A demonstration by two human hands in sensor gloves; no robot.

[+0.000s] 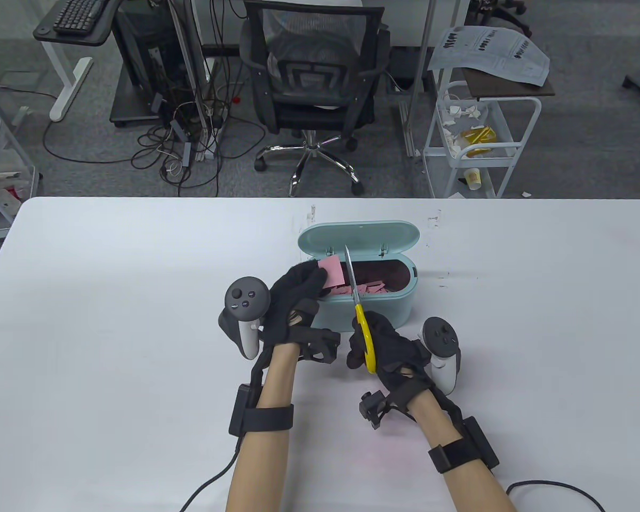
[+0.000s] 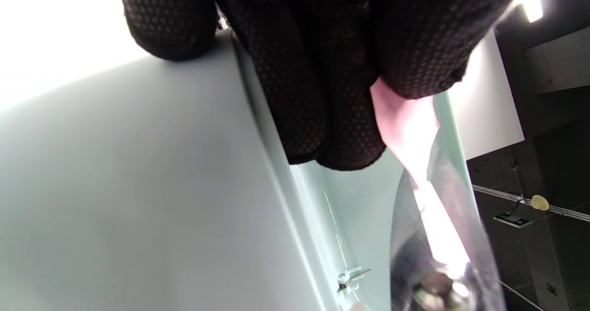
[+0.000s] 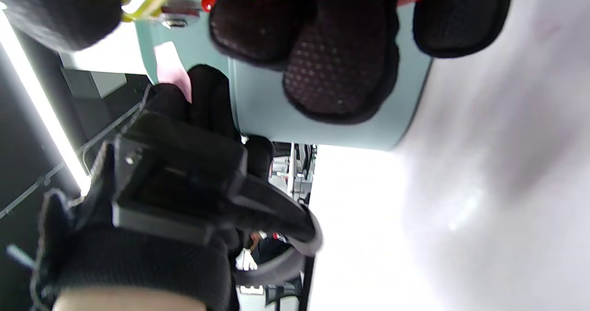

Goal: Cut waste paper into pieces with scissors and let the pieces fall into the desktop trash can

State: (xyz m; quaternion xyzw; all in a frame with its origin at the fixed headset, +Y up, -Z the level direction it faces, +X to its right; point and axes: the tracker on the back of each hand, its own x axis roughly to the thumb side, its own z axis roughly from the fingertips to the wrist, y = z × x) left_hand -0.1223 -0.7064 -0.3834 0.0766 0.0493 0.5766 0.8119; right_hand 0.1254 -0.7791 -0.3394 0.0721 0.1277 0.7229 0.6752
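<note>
Left hand (image 1: 298,285) pinches pink paper (image 1: 332,272) over trash can (image 1: 362,312) at table's 12 o'clock; right hand (image 1: 386,349), at can's 6 o'clock, grips scissors (image 1: 358,312), blades closed beside paper.

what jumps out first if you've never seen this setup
The yellow-handled scissors in the right hand, blades reaching over the open mint trash can at the table's middle. Next, the pink paper pinched by the left hand above the can's left end, with pink scraps already inside.
</note>
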